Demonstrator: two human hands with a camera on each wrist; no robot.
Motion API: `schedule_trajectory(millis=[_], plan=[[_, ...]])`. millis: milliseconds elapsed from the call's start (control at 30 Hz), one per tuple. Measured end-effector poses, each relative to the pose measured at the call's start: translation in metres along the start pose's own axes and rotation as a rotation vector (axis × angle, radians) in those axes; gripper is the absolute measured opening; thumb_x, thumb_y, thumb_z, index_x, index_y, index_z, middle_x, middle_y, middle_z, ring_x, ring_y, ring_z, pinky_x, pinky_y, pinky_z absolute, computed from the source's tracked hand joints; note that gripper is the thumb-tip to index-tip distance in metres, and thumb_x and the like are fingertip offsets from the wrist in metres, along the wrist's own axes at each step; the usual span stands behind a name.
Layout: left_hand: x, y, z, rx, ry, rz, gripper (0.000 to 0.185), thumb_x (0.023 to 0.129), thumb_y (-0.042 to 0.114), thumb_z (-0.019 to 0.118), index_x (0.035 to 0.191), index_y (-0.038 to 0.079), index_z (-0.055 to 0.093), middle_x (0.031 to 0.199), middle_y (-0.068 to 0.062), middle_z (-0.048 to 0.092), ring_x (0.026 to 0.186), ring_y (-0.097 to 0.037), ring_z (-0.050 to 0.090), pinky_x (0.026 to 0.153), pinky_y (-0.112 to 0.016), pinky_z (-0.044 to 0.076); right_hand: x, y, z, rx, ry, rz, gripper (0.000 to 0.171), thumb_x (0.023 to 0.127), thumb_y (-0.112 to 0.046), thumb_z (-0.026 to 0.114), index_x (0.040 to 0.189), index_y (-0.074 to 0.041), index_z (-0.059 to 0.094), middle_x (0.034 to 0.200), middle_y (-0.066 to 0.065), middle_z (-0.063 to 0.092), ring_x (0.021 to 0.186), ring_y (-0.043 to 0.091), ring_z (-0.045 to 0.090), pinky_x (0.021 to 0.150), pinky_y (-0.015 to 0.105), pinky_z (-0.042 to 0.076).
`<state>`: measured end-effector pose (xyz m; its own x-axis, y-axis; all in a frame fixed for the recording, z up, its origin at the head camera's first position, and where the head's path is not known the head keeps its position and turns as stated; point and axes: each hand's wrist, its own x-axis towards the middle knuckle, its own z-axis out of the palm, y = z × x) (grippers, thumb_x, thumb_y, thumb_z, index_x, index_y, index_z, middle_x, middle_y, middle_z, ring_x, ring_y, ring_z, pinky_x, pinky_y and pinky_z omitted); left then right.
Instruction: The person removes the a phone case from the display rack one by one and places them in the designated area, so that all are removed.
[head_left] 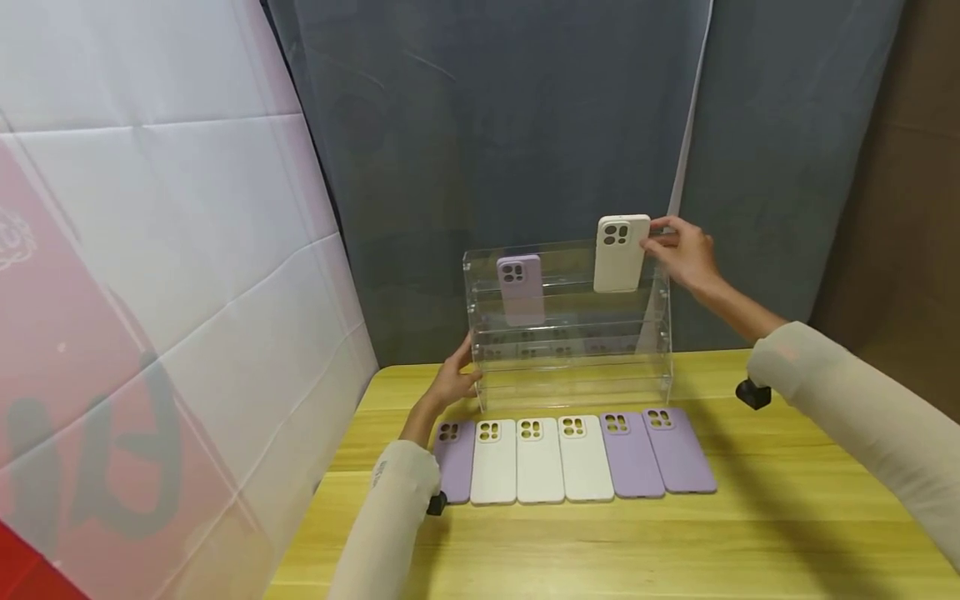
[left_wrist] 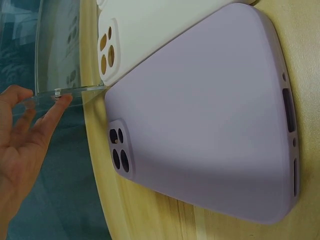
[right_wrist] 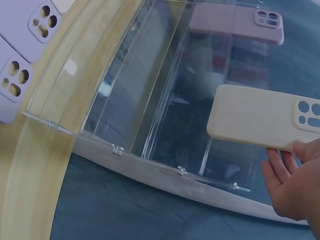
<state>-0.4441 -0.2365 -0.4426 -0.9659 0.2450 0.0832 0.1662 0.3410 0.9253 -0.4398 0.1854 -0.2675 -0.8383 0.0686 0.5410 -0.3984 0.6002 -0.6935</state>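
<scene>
From the head camera: the right hand (head_left: 684,252) holds a cream phone case (head_left: 619,252) upright at the top tier of the clear acrylic stand (head_left: 570,350), thumb and fingers pinching its upper edge. A lilac case (head_left: 520,288) already stands on that tier, to the left. The left hand (head_left: 454,379) steadies the stand's lower left corner, fingers straight against the panel. Six cases, lilac and white, lie in a row (head_left: 573,457) on the yellow worktop (head_left: 787,517) in front. By my reading, the placing step is in hand; the next move calls for lowering the case squarely behind the tier's lip and letting go.

Left wrist view: the left hand's fingers (left_wrist: 55,111) lie spread and relaxed, touching the stand's transparent edge (left_wrist: 70,92). A lilac case (left_wrist: 200,125) fills the frame, flat, camera cutout showing, a white one (left_wrist: 150,30) beside it.

Right wrist view: the cream case (right_wrist: 260,117) looks matte, smooth, rounded at the corners, cutouts near the hand (right_wrist: 292,185). The grip is a pinch at that end. It hangs above the stand's steps (right_wrist: 150,110), with the lilac case (right_wrist: 240,22) beyond.
</scene>
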Motion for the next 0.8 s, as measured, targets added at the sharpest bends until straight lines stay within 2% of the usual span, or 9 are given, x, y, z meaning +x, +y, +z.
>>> schedule_trajectory(millis=[100,200,333,433,500,567,733,800], plan=[[-0.001,0.001,-0.001,0.003,0.001,0.001,0.088,0.103,-0.006,0.054,0.168,0.033,0.01,0.163,-0.03,0.031,0.132,-0.052,0.053,0.085,-0.056,0.061,0.0,-0.001,-0.007,0.002,-0.001,-0.008,0.035,0.101,-0.018,0.069,0.132,-0.001,0.064,0.122,0.023,0.072,0.106,0.026,0.075,0.067,0.008,0.045],[0.0,0.0,-0.001,0.008,-0.005,0.009,0.088,0.103,-0.006,0.054,0.168,0.032,0.009,0.163,-0.031,0.03,0.132,-0.053,0.053,0.086,-0.058,0.06,-0.001,-0.002,-0.013,0.004,-0.005,-0.008,0.037,0.102,-0.02,0.069,0.133,-0.001,0.064,0.124,0.024,0.071,0.112,0.036,0.072,0.068,0.008,0.045],[0.001,0.0,-0.001,0.018,-0.006,0.013,0.087,0.104,-0.005,0.054,0.168,0.031,0.008,0.163,-0.03,0.03,0.132,-0.052,0.053,0.085,-0.056,0.061,-0.001,-0.002,-0.021,0.003,-0.005,0.0,0.038,0.101,-0.024,0.07,0.132,-0.002,0.064,0.121,0.023,0.071,0.096,0.011,0.075,0.067,0.007,0.045],[0.002,-0.001,-0.002,0.024,0.005,0.006,0.086,0.104,-0.005,0.054,0.168,0.031,0.009,0.163,-0.03,0.031,0.132,-0.051,0.053,0.083,-0.052,0.062,-0.002,-0.003,-0.024,0.004,-0.012,0.001,0.04,0.101,-0.026,0.07,0.133,-0.003,0.065,0.121,0.023,0.071,0.094,0.008,0.075,0.068,0.008,0.046],[0.001,-0.002,-0.003,0.024,0.007,0.002,0.087,0.104,-0.004,0.055,0.168,0.031,0.009,0.163,-0.029,0.032,0.133,-0.051,0.053,0.083,-0.052,0.062,-0.004,-0.004,-0.027,-0.001,-0.019,0.001,0.041,0.101,-0.027,0.07,0.134,-0.003,0.064,0.122,0.024,0.071,0.102,0.023,0.076,0.07,0.01,0.048],[0.001,-0.002,-0.004,0.024,0.005,0.0,0.087,0.104,-0.004,0.056,0.168,0.031,0.009,0.163,-0.029,0.032,0.133,-0.05,0.052,0.084,-0.052,0.062,-0.007,-0.003,-0.029,-0.005,-0.03,-0.002,0.042,0.102,-0.027,0.07,0.135,-0.003,0.063,0.122,0.025,0.071,0.105,0.029,0.075,0.072,0.012,0.05],[-0.001,-0.002,-0.007,0.025,-0.007,0.004,0.087,0.104,-0.003,0.056,0.168,0.029,0.007,0.164,-0.03,0.03,0.134,-0.051,0.051,0.085,-0.056,0.061,-0.015,0.002,-0.037,0.006,-0.068,-0.008,0.044,0.102,-0.025,0.068,0.138,-0.001,0.061,0.125,0.027,0.069,0.09,0.0,0.072,0.082,0.019,0.059],[-0.002,-0.001,-0.008,0.021,-0.012,0.008,0.086,0.104,-0.004,0.054,0.168,0.028,0.006,0.164,-0.031,0.028,0.134,-0.053,0.05,0.086,-0.058,0.06,-0.019,0.005,-0.041,0.002,-0.079,-0.005,0.045,0.102,-0.025,0.068,0.14,-0.001,0.06,0.126,0.027,0.069,0.089,-0.004,0.07,0.087,0.028,0.06]])
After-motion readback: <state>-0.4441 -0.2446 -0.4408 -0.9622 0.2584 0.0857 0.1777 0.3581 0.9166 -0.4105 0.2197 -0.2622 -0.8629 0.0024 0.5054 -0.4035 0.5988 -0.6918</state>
